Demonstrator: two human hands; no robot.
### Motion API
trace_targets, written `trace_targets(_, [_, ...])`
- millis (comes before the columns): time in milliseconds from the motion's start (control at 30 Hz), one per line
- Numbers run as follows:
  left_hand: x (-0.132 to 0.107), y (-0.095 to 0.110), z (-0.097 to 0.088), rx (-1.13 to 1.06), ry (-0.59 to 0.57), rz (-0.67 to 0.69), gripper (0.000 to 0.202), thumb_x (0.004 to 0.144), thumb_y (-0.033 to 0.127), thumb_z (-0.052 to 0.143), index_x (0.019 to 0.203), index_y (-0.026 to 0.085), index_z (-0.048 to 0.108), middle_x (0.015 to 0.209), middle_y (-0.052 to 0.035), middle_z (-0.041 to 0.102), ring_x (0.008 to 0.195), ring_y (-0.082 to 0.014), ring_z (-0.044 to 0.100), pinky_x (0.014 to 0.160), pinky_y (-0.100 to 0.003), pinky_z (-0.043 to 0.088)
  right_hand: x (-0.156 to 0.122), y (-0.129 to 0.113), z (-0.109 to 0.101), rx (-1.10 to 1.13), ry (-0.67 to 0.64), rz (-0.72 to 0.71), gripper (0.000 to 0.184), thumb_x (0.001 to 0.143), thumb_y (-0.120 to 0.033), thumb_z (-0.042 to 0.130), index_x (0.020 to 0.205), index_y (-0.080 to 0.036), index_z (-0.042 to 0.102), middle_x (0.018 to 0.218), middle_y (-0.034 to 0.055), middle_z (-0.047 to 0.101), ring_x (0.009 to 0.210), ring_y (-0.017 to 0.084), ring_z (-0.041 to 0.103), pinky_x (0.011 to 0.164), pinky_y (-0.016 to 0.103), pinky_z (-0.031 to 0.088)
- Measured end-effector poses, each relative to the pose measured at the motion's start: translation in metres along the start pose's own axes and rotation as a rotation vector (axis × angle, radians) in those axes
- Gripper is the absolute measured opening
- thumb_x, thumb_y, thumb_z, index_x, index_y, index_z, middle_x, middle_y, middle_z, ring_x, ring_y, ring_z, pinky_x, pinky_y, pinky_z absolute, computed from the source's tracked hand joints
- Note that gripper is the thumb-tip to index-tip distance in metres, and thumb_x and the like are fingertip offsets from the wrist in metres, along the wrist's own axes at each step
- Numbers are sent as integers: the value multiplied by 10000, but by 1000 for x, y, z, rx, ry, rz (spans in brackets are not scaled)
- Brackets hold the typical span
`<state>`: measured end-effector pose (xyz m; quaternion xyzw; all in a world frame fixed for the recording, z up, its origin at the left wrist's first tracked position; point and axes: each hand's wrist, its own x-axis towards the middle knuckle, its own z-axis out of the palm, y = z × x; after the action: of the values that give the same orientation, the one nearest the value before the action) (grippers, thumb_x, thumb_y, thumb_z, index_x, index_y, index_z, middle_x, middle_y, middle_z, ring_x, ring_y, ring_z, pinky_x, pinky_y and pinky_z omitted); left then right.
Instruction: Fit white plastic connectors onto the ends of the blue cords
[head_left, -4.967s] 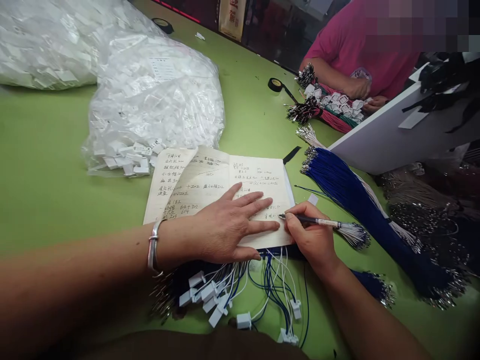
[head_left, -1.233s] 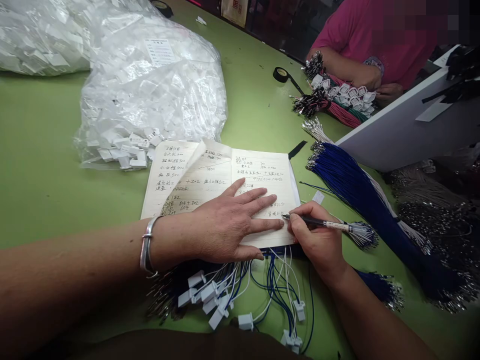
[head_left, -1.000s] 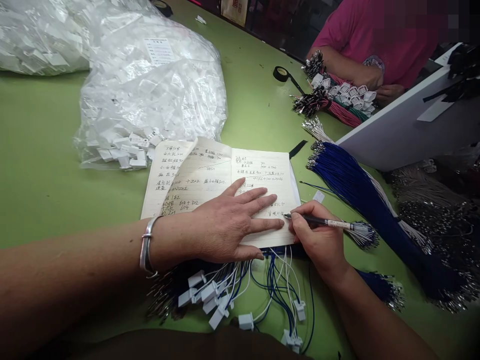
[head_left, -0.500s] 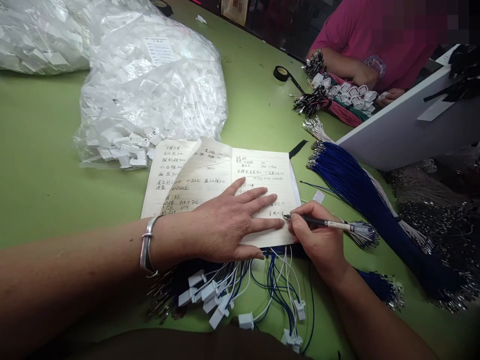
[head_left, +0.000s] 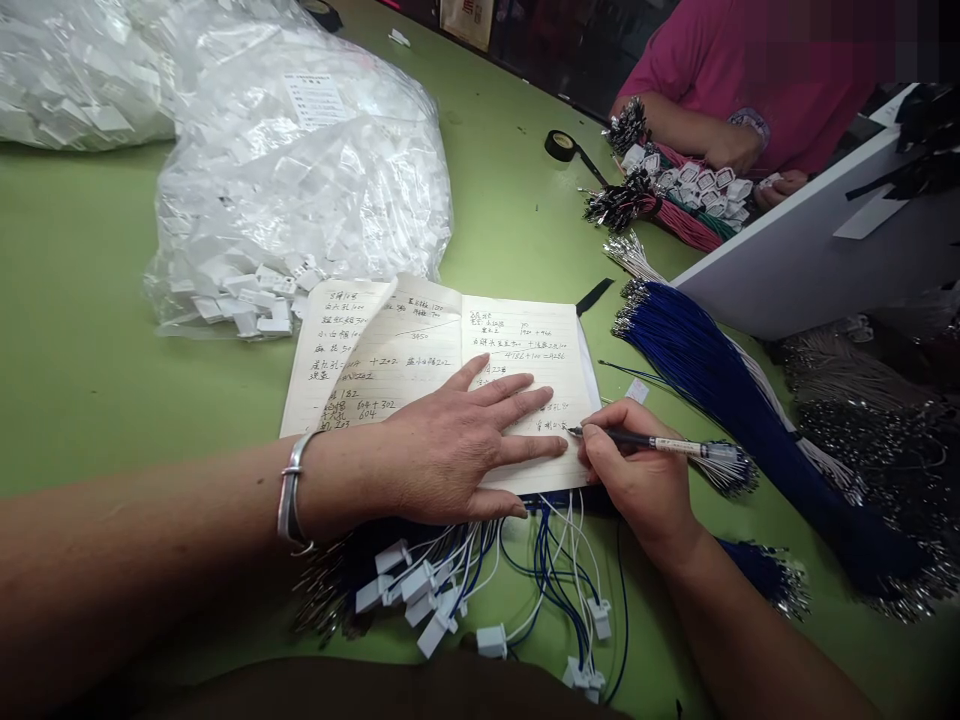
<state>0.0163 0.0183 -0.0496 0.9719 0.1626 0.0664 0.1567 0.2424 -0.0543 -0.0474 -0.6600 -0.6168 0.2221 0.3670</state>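
An open notebook (head_left: 420,350) with handwritten lines lies on the green table. My left hand (head_left: 465,440) rests flat across its pages, fingers spread, covering part of the writing. My right hand (head_left: 637,480) grips a dark pen (head_left: 630,438) whose tip is at the lower right of the right-hand page, close to the left little finger or a neighbouring fingertip. Under the notebook's near edge, blue and white wires come out, ending in white connectors (head_left: 431,590). The part of the wires beneath the notebook is hidden.
A clear bag of white connectors (head_left: 315,190) stands behind the notebook, with another bag (head_left: 82,80) at far left. Bundles of blue wires (head_left: 712,390) lie at right beside a white panel (head_left: 810,200). Across the table sits a person in pink (head_left: 757,70), near black tape (head_left: 561,146).
Both hands and the pen stay almost where they were, with the pen tip at the same line of the page. The camera view has shifted very slightly.
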Motion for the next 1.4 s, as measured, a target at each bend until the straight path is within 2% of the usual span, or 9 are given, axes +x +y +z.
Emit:
trace_targets(200, [1, 0, -1, 4, -1, -5, 627, 914, 610, 486, 1488, 373, 397, 1621, -70, 277, 1462, -362, 293, 1180, -612, 125, -4, 6, -3, 71, 124, 43, 67, 835, -223, 598, 772, -206, 584, 558, -49, 607, 401, 103, 521, 452, 245, 454])
trace_targets(333, [1, 0, -1, 2, -17, -9, 634, 917, 621, 472, 1496, 379, 380, 1626, -80, 261, 1471, -357, 274, 1176, -622, 116, -4, 9, -5, -28, 76, -41, 99, 845, -233, 606, 750, -209, 590, 558, -47, 588, 450, 106, 524, 495, 249, 460])
trace_targets(600, [0, -1, 2, -2, 5, 4, 645, 911, 615, 485, 1502, 385, 364, 1631, -78, 247, 1472, -360, 271, 1180, -622, 104, -2, -3, -4, -150, 50, -214, 108, 821, -184, 612, 717, -207, 595, 549, -60, 576, 472, 91, 512, 500, 222, 428])
trace_targets(933, [0, -2, 3, 10, 20, 11, 651, 908, 604, 501, 1503, 380, 362, 1629, -82, 252, 1467, -361, 284, 1180, -613, 116, -1, -3, -3, -161, 66, -231, 96, 812, -179, 607, 720, -206, 598, 564, -58, 592, 478, 94, 522, 502, 220, 429])
trace_targets(1167, [0, -2, 1, 6, 13, 11, 650, 912, 603, 494, 1505, 370, 364, 1628, -90, 252, 1468, -373, 278, 1171, -628, 127, -1, -1, -2, -169, 29, -220, 107, 818, -192, 602, 713, -211, 594, 582, -48, 601, 501, 106, 532, 522, 234, 441])
trace_targets(1400, [0, -1, 1, 2, 16, 5, 651, 906, 603, 509, 1500, 375, 371, 1628, -78, 256, 1465, -358, 287, 1184, -600, 123, 0, -1, -2, -159, 21, -200, 110, 823, -196, 597, 714, -212, 596, 583, -48, 593, 503, 105, 526, 523, 235, 439])
